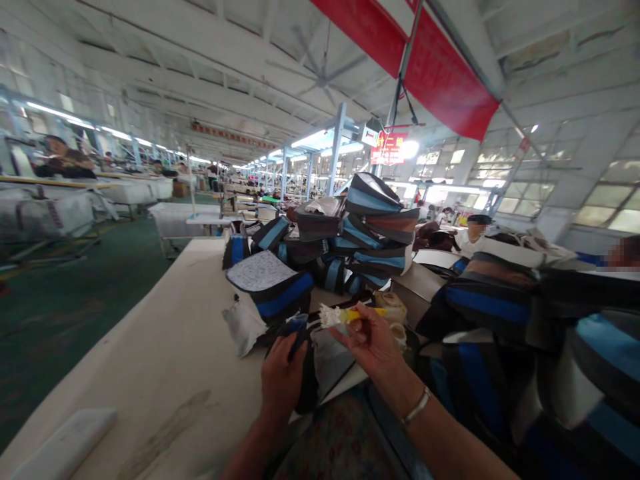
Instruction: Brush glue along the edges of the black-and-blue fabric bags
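My right hand [369, 337] is closed around the yellow handle of a brush [333, 316], its ragged whitish bristles pointing left. Just below and left of those bristles, my left hand [285, 373] grips a dark fabric piece [309, 380] with a blue patch at its top. Part of that piece has a grey, shiny inner face, and its lower side is hidden by my hand. Beyond it stands a black fabric piece with a blue stripe [280, 303] and a pale patterned top. Behind my right hand is a yellowish container [393, 308], partly covered by the hand.
A tall pile of dark striped fabric pieces [370, 227] rises at the back of the pale table [185, 333]. More are heaped on the right [490, 300]. A white flat object [65, 440] lies near the front left edge. People sit beyond the right heap.
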`<state>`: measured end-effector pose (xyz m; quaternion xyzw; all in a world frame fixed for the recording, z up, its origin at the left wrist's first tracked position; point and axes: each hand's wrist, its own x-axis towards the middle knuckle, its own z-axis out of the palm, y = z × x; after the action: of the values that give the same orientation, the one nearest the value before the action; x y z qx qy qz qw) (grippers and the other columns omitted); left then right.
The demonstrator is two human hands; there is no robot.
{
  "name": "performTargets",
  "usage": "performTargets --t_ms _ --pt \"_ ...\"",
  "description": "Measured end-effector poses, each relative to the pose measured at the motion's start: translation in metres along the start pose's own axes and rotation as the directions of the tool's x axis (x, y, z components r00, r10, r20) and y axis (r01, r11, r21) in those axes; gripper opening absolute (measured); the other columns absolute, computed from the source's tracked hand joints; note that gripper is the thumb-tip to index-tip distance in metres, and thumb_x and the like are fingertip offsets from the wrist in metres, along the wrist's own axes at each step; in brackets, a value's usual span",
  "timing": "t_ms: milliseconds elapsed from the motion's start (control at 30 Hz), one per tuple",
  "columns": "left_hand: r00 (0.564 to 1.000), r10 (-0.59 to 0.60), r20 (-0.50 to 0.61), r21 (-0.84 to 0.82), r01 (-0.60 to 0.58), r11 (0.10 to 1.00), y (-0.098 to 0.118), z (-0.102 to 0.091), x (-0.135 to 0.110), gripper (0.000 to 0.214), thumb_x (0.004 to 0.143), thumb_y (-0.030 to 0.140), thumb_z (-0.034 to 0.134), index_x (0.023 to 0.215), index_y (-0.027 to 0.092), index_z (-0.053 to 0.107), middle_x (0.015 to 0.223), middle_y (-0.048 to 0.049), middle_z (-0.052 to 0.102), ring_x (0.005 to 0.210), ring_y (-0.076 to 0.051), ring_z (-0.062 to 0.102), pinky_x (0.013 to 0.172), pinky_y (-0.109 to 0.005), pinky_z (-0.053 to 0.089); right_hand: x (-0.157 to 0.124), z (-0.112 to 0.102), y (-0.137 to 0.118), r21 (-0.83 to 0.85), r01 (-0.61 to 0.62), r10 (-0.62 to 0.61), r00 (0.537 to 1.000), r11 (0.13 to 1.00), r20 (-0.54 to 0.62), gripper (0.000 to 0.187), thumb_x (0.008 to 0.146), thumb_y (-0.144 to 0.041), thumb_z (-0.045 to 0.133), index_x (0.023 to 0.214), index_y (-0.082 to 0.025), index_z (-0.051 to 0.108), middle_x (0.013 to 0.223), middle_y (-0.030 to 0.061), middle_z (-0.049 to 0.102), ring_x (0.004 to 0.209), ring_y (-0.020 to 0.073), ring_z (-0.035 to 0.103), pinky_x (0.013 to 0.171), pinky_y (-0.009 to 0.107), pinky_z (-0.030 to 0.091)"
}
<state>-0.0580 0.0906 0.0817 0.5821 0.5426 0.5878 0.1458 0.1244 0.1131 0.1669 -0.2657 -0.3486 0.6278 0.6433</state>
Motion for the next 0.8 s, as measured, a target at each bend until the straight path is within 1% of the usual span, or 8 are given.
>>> performTargets --t_ms 133,200,267,333,400,533,667,800 --pt "0.989 -0.073 0.128 -0.145 0.092 0.985 0.028 -0.013 0.013 0.031 0.088 0.045 0.061 0.099 0.022 0.077 0.097 -0.0035 0.076 0.092 -0.025 0.070 0.088 -0.035 0.054 -0.010 0.008 -0.033 -0.195 0.276 -0.281 0.960 0.941 0.004 0.027 0.081 -0.042 0.079 0.080 -0.020 0.064 0.055 -0.0080 0.055 0.043 0.0050 0.041 0.061 0.025 0.056" --pt "0.975 -0.112 0.191 -0.197 0.150 0.969 0.042 -0.019 0.013 0.031 0.088 0.047 0.063 0.100 0.022 0.078 0.096 -0.0024 0.077 0.091 -0.025 0.070 0.086 -0.034 0.053 -0.016 0.015 -0.041 -0.322 0.397 -0.392 0.916 0.859 0.086 0.021 0.084 -0.038 0.078 0.081 -0.020 0.068 0.057 -0.0067 0.058 0.045 0.0065 0.044 0.060 0.023 0.054" --pt "0.958 -0.146 0.247 -0.236 0.206 0.950 0.053 -0.023 0.011 0.033 0.088 0.048 0.064 0.101 0.022 0.078 0.097 -0.0025 0.078 0.088 -0.025 0.071 0.083 -0.033 0.053 -0.020 0.022 -0.042 -0.434 0.508 -0.453 0.861 0.744 0.230 0.012 0.086 -0.032 0.076 0.081 -0.021 0.072 0.061 -0.0050 0.062 0.051 0.0088 0.052 0.081 0.030 0.059" --pt "0.943 -0.173 0.284 -0.264 0.251 0.931 0.060 -0.025 0.009 0.034 0.087 0.049 0.064 0.102 0.021 0.077 0.098 -0.0033 0.079 0.088 -0.025 0.071 0.081 -0.033 0.053 -0.020 0.028 -0.041 -0.508 0.625 -0.478 0.781 0.593 0.402 0.007 0.083 -0.026 0.077 0.078 -0.023 0.074 0.069 -0.0032 0.068 0.063 0.0128 0.062 0.106 0.041 0.051" --pt "0.933 -0.193 0.304 -0.286 0.283 0.915 0.063 -0.027 0.007 0.035 0.087 0.048 0.064 0.105 0.020 0.077 0.101 -0.0042 0.079 0.090 -0.026 0.072 0.081 -0.033 0.053 -0.017 0.030 -0.040 -0.535 0.714 -0.493 0.700 0.452 0.517 0.005 0.082 -0.023 0.076 0.077 -0.024 0.074 0.076 -0.0017 0.072 0.074 0.0170 0.067 0.115 0.047 0.044" --pt "0.920 -0.217 0.326 -0.313 0.322 0.893 0.064 -0.029 0.005 0.037 0.086 0.048 0.065 0.107 0.019 0.076 0.105 -0.0057 0.078 0.094 -0.027 0.071 0.082 -0.035 0.053 -0.016 0.030 -0.043 -0.544 0.796 -0.574 0.584 0.266 0.574 0.007 0.092 -0.022 0.065 0.087 -0.024 0.070 0.078 -0.0005 0.070 0.076 0.0173 0.067 0.111 0.047 0.048" --pt "0.915 -0.239 0.325 -0.315 0.343 0.885 0.065 -0.032 0.004 0.039 0.085 0.049 0.067 0.105 0.018 0.076 0.101 -0.0054 0.078 0.094 -0.027 0.069 0.084 -0.034 0.051 -0.022 0.032 -0.040 -0.506 0.862 -0.507 0.448 0.027 0.737 0.009 0.094 -0.020 0.062 0.086 -0.023 0.066 0.077 -0.0012 0.071 0.076 0.0163 0.070 0.104 0.042 0.055" --pt "0.915 -0.235 0.329 -0.309 0.339 0.889 0.063 -0.033 0.004 0.039 0.084 0.049 0.065 0.105 0.017 0.075 0.101 -0.0063 0.078 0.094 -0.027 0.069 0.084 -0.035 0.051 -0.026 0.033 -0.033 -0.527 0.850 -0.546 0.447 0.011 0.709 0.008 0.095 -0.019 0.060 0.090 -0.021 0.065 0.080 0.0000 0.071 0.078 0.0171 0.071 0.106 0.044 0.054"
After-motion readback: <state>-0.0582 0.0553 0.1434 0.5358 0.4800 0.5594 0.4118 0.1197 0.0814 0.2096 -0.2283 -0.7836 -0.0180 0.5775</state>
